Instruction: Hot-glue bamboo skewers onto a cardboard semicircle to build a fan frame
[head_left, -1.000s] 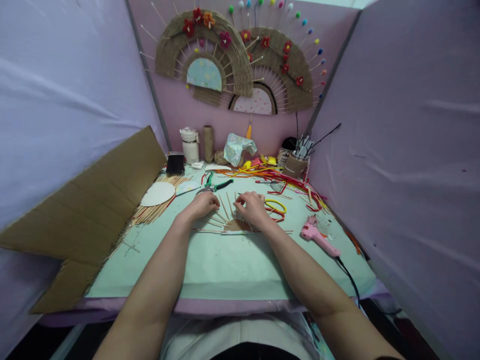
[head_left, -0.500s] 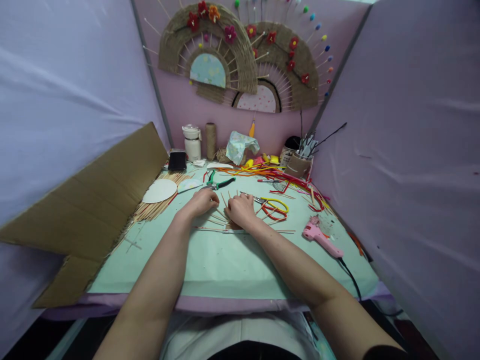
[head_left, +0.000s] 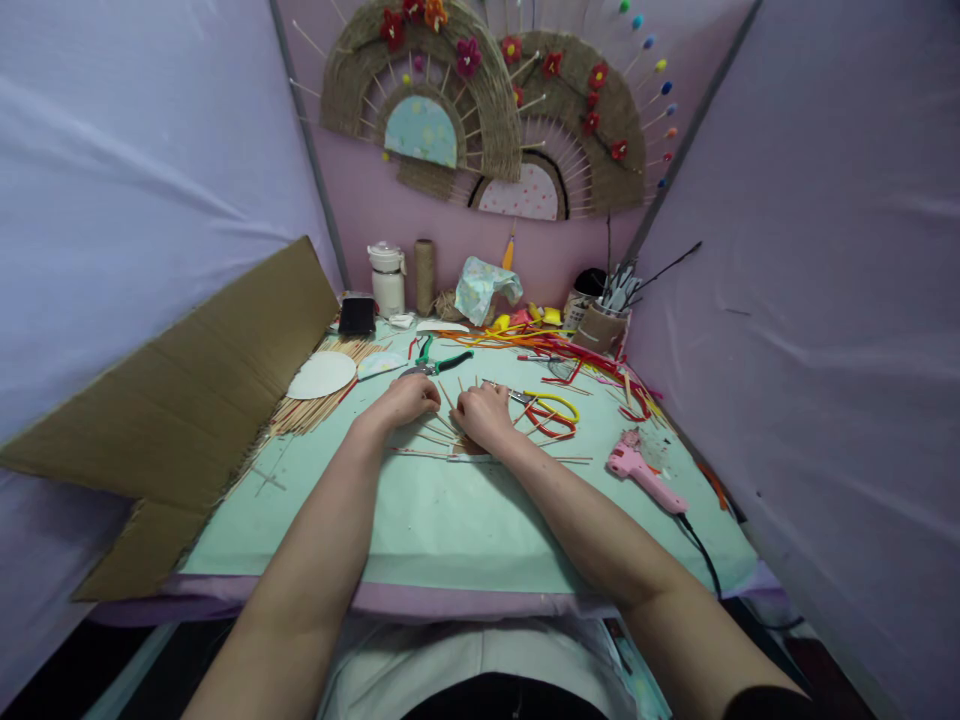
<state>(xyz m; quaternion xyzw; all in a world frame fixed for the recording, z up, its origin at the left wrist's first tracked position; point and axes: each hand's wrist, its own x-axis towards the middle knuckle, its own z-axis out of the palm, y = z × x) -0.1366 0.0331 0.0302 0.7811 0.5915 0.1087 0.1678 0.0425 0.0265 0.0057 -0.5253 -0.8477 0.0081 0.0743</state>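
A half-round fan of thin wooden sticks (head_left: pixel 433 438) lies flat in front of me, its sticks spreading from a small brown half-disc base (head_left: pixel 471 449). My left hand (head_left: pixel 411 397) is at its upper left, fingers closed around the outer end of one stick. Over the middle of the fan, my right hand (head_left: pixel 484 412) has its fingers curled down onto the inner stick ends and hides part of the base. Scissors with red and yellow handles (head_left: pixel 553 412) lie just right of that hand. Green-handled pliers (head_left: pixel 442 364) rest beyond my left hand.
A pink glue gun (head_left: pixel 646 480) lies at right, its cord running off the table edge. A pile of sticks (head_left: pixel 311 410) under a white oval (head_left: pixel 322 375) is at left, beside a cardboard sheet (head_left: pixel 187 390). Pipe cleaners (head_left: pixel 517 340), a jar (head_left: pixel 388 280) and twine (head_left: pixel 424 278) are behind.
The camera view has shifted slightly. Both hands stay at the same places on the stick fan, with hardly any visible movement.
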